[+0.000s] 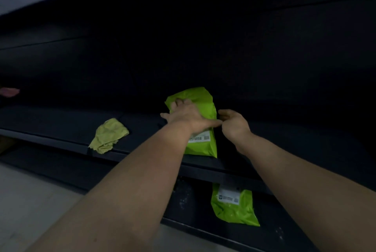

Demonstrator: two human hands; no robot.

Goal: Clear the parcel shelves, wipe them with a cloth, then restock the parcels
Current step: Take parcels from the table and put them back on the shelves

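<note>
Now, green parcel [203, 99] under splayed left grip [187, 117], right grip [234, 123] curled beside it, hold unclear.

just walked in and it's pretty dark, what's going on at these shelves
A person is working at dark parcel shelves. Their left hand lies flat on a green parcel on the middle shelf. The right hand is at that parcel's right edge with fingers curled; whether it grips is unclear. A crumpled cloth lies untouched further left on the same shelf. A second green parcel sits on the lower shelf.
</note>
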